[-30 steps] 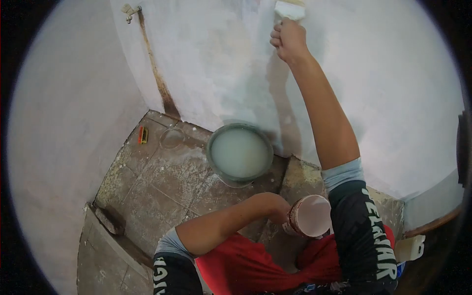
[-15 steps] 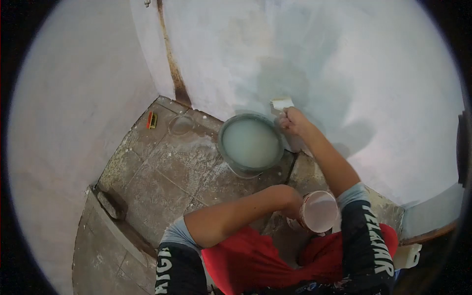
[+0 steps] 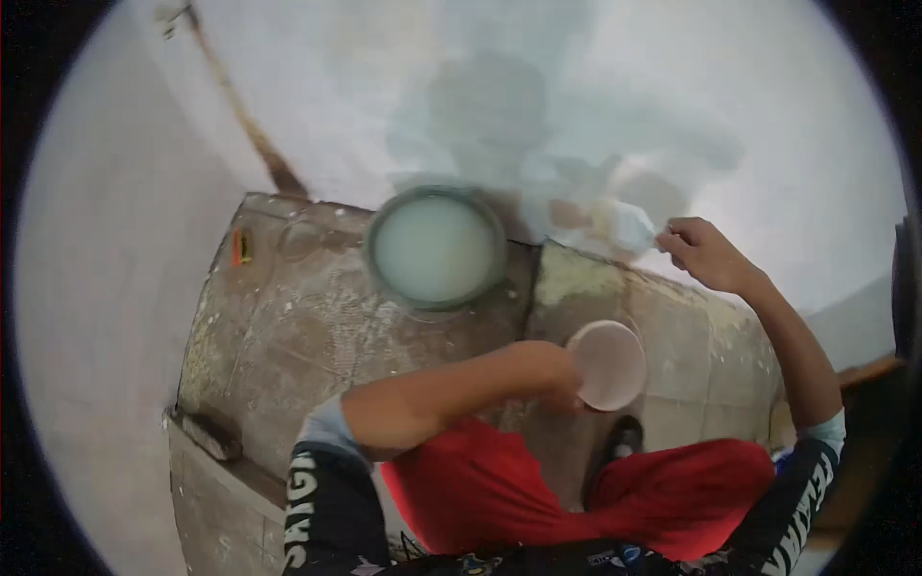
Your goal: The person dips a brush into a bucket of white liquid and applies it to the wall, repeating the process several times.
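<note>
My right hand (image 3: 706, 252) is closed around a paintbrush (image 3: 629, 227), whose pale head is blurred and lies at the foot of the white wall (image 3: 788, 134). Closed on the side of a small paint bucket (image 3: 613, 367) is my left hand (image 3: 555, 372); its fingers are partly hidden. The bucket tips its mouth toward me and shows a whitish inside. Left of the brush, a round grey-green tub (image 3: 373, 264) of milky liquid stands on the floor against the wall.
A small orange and black object (image 3: 241, 247) lies near the left corner of the tiled floor (image 3: 307, 336). A stone-like block (image 3: 213, 437) rests beside a low ledge (image 3: 230, 480) at lower left. A brown stain (image 3: 240, 106) runs down the wall.
My right hand has moved the brush rightward and low along the wall, away from the tub. My view has shifted, and the bucket sits slightly higher in it.
</note>
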### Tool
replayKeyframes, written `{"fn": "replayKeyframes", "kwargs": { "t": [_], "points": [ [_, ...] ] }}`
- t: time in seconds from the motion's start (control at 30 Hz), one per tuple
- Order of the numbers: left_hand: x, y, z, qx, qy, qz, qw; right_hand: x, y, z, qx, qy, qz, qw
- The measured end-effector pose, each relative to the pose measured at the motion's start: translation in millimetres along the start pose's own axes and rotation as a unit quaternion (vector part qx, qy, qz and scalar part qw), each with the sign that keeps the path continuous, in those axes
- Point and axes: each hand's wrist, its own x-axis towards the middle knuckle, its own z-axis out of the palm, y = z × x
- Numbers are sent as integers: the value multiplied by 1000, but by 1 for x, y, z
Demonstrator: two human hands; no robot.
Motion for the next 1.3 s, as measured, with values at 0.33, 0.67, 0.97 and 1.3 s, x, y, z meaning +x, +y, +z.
{"fn": "replayKeyframes", "kwargs": {
  "t": [0.33,0.67,0.97,1.3],
  "points": [
    [14,10,-28,41,-51,-82,994,-16,87,1,-202,-70,-120,970],
    [28,27,-51,31,-54,-144,988,1,182,38,-63,-247,-160,954],
    [58,27,-57,21,-74,-200,977,0,202,67,-136,-318,-170,923],
    [53,23,-56,25,-71,-191,979,-4,181,85,-117,-252,-165,946]
  ]
}}
